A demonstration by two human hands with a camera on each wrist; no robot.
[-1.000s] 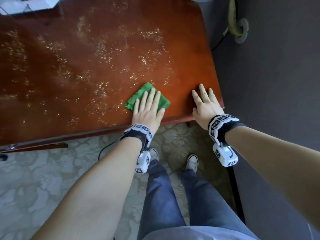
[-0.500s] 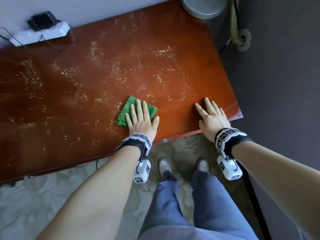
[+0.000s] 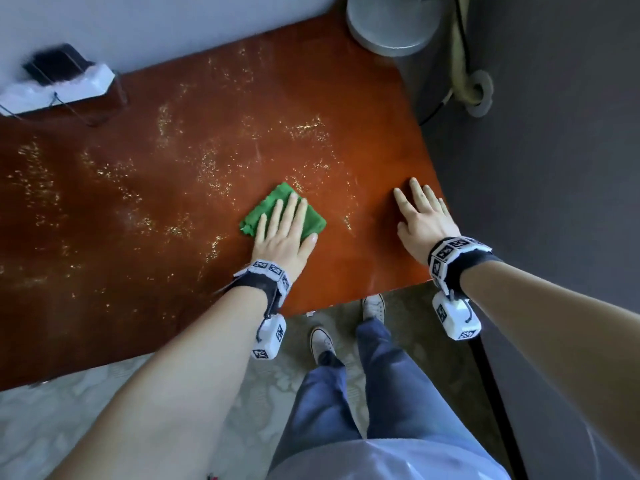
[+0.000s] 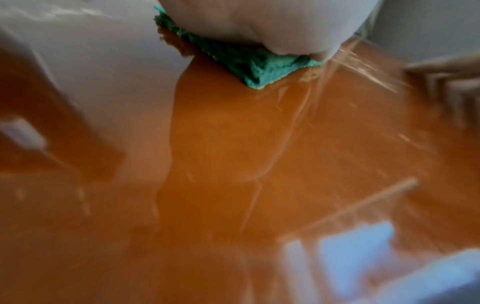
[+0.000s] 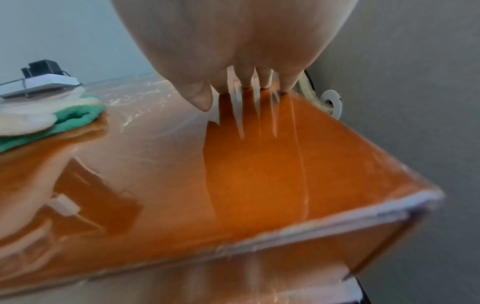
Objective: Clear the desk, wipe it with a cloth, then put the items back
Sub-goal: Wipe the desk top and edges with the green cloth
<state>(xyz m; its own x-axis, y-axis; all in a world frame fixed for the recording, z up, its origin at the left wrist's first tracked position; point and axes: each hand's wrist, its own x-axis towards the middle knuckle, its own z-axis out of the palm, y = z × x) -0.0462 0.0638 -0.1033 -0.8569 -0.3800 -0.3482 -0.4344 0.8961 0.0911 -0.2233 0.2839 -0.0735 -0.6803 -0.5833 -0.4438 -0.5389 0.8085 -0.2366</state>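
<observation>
The left hand (image 3: 284,233) lay flat on the green cloth (image 3: 263,213), palm down, its fingers straight and side by side, pressing the folded cloth against the desk (image 3: 138,188). The left forearm reached in from the lower left, crossing the desk's near edge, with the wrist just inside that edge. The cloth sat toward the right half of the reddish-brown desk top, nearer the front edge than the wall; one corner stuck out past the fingertips and another past the little-finger side. From the left wrist view, the cloth (image 4: 249,63) showed bunched under the heel of the hand, touching the glossy surface. The right hand (image 3: 424,220) rested well apart from the cloth, close to the desk's right edge, palm down with its fingers straight and slightly spread, holding nothing. In the right wrist view its fingertips (image 5: 245,82) touched the desk top and were mirrored in the polish. The right forearm came in from the lower right, over the desk's front right corner. A white power strip (image 3: 59,88) with a black plug sat at the back left by the wall, and a grey round base (image 3: 391,26) stood at the back right corner.
</observation>
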